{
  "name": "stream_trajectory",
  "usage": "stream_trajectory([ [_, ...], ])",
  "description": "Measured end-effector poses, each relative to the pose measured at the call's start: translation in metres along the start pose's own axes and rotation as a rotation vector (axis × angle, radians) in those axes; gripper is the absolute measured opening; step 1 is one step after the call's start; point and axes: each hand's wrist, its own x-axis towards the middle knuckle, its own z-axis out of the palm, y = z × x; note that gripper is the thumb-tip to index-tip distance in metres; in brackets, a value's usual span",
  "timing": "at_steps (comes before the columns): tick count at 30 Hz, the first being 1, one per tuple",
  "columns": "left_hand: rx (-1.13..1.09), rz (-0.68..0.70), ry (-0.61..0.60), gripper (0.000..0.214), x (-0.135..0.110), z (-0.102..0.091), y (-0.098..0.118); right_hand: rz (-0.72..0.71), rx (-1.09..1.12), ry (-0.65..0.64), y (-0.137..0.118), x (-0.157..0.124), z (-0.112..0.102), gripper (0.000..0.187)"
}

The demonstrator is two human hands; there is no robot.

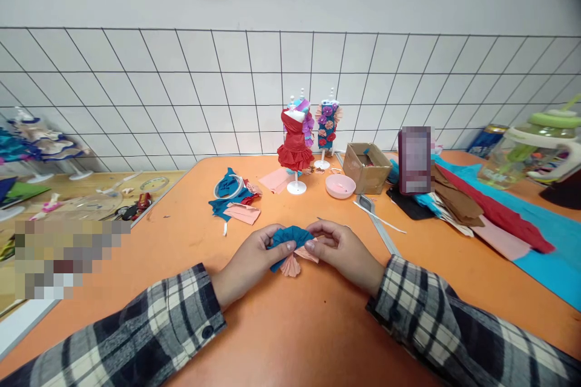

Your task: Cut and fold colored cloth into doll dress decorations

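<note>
A pleated piece of teal crepe paper with a small pink pleated piece under it sits between my two hands, just above the orange table. My left hand pinches its left side with thumb and fingers closed. From the right, my right hand grips the other side, fingers curled onto the paper. Both arms wear plaid sleeves.
Behind the hands lie teal and pink paper scraps, a red-dressed mini mannequin, a floral one, a pink bowl, a cardboard box, a metal ruler. Layered coloured paper sheets and a jug fill the right.
</note>
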Motion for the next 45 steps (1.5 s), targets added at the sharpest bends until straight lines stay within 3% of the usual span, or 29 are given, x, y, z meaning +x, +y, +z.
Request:
stream_trajectory([
  [4, -0.027, 0.033, -0.011, 0.032, 0.000, 0.000, 0.000, 0.070, 0.066, -0.026, 0.001, 0.000, 0.001, 0.030],
  [8, -0.314, 0.012, 0.092, 0.047, -0.003, 0.000, 0.003, 0.031, 0.157, 0.063, 0.000, 0.001, -0.001, 0.030],
  [11, -0.480, 0.002, -0.011, 0.047, -0.004, 0.007, 0.004, 0.065, 0.290, 0.073, -0.001, 0.000, 0.000, 0.032],
  [13, -0.478, 0.054, -0.036, 0.043, -0.004, 0.014, 0.004, 0.104, 0.312, 0.083, -0.001, -0.001, 0.005, 0.034],
  [17, -0.404, 0.140, 0.050, 0.036, -0.002, 0.021, 0.001, 0.071, 0.310, 0.055, 0.002, -0.001, 0.014, 0.032],
  [24, -0.113, 0.103, 0.107, 0.040, 0.001, 0.012, -0.004, 0.093, 0.278, -0.002, 0.003, 0.000, 0.004, 0.028],
  [31, -0.216, 0.100, 0.089, 0.042, 0.001, 0.012, -0.001, 0.067, 0.219, -0.075, -0.005, -0.002, 0.006, 0.036],
  [39, -0.178, 0.076, 0.101, 0.046, -0.001, 0.011, -0.002, -0.019, 0.062, -0.091, -0.001, 0.004, -0.005, 0.031],
  [42, -0.247, 0.074, 0.036, 0.039, -0.002, 0.009, -0.003, -0.020, 0.064, -0.070, 0.002, 0.005, -0.005, 0.031],
  [45, -0.264, 0.043, 0.065, 0.031, 0.000, 0.006, -0.005, -0.024, 0.063, -0.052, 0.002, 0.004, -0.003, 0.034],
])
